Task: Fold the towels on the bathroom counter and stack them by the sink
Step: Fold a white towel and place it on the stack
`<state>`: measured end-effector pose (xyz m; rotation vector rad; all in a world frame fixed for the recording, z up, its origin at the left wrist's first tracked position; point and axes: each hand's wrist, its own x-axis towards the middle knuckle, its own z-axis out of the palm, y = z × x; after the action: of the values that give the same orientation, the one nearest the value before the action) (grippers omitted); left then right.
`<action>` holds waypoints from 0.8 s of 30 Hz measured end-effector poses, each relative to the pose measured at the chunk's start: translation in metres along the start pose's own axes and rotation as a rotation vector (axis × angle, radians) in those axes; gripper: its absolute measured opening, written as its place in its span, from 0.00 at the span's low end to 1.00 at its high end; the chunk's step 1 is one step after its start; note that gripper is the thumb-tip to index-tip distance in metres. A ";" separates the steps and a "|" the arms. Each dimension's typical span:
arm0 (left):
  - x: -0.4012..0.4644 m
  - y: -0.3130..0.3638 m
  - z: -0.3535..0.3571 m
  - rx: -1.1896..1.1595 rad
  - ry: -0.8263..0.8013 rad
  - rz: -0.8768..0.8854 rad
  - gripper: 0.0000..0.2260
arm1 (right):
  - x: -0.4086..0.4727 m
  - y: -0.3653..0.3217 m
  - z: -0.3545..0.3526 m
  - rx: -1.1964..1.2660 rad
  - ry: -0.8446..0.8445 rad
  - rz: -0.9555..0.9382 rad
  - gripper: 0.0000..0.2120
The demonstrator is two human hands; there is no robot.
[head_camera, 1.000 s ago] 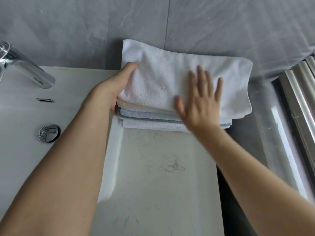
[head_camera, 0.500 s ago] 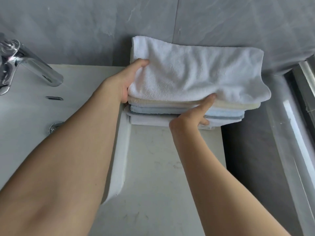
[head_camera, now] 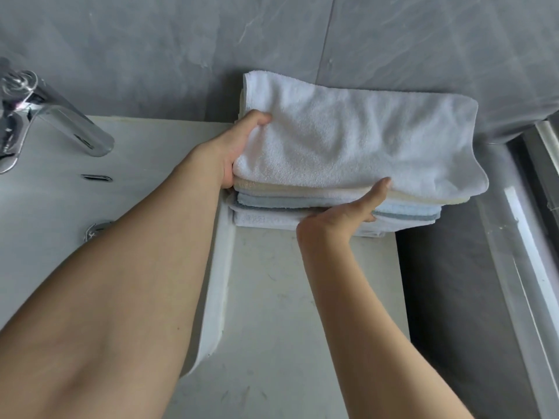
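A stack of folded towels (head_camera: 338, 204) sits on the counter (head_camera: 302, 297) against the grey wall, right of the sink (head_camera: 60, 207). The top one is a white towel (head_camera: 357, 140); cream, pale blue and white layers show below it. My left hand (head_camera: 233, 146) holds the stack's left end, thumb on the white towel and fingers hidden underneath. My right hand (head_camera: 348, 213) is pushed into the stack's front edge, thumb up against the white towel's front fold, fingers hidden between the lower layers.
A chrome faucet (head_camera: 54, 122) stands at the far left over the sink, with an overflow slot (head_camera: 96, 177) and a drain (head_camera: 96, 229) below it. A dark gap and a window frame (head_camera: 529, 237) border the counter on the right.
A second ago my right hand lay flat on top of the white towel; it has dropped to the stack's front edge and slid in between layers. My left hand has stayed at the left end.
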<state>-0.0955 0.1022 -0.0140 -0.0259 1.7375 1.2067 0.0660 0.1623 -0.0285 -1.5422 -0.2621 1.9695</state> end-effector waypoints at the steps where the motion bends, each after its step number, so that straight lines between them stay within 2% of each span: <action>1: 0.000 0.000 -0.001 -0.008 -0.015 0.002 0.25 | -0.001 -0.001 0.001 -0.004 -0.005 0.009 0.61; 5: -0.001 0.001 -0.004 0.012 -0.018 0.006 0.25 | 0.001 -0.004 0.015 -0.088 0.052 0.027 0.63; 8: -0.004 0.003 -0.004 0.026 0.012 0.026 0.28 | -0.002 0.004 0.026 -0.091 0.121 -0.038 0.63; 13: -0.014 0.004 0.001 0.096 0.015 0.046 0.43 | 0.002 0.012 0.032 -0.066 0.189 -0.077 0.66; 18: -0.008 0.001 0.008 0.119 0.163 0.142 0.35 | 0.004 0.015 0.035 -0.077 0.205 -0.089 0.63; 24: -0.001 -0.002 0.006 0.118 0.148 0.150 0.35 | 0.003 0.011 0.030 -0.094 0.172 -0.051 0.62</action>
<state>-0.0903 0.1051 -0.0149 0.0883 1.9664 1.2337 0.0335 0.1611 -0.0273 -1.7362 -0.3219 1.7955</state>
